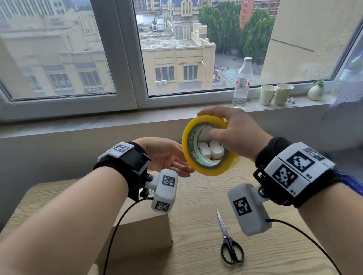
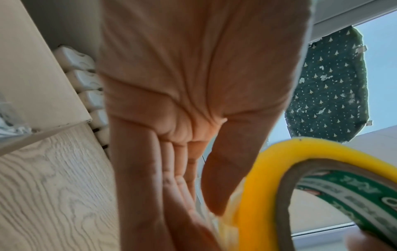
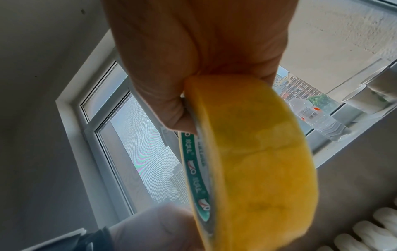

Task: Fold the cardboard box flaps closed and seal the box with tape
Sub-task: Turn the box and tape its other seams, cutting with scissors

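Gripping the tape roll (image 1: 208,149) through its core, the right hand (image 1: 232,133) lifts it above the table (image 1: 274,270) so the open left hand (image 1: 167,156) can feel for the tape's end; the cardboard box (image 1: 143,234) waits below.

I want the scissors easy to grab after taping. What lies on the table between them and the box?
Nothing: in the head view only bare table separates the box from the scissors.
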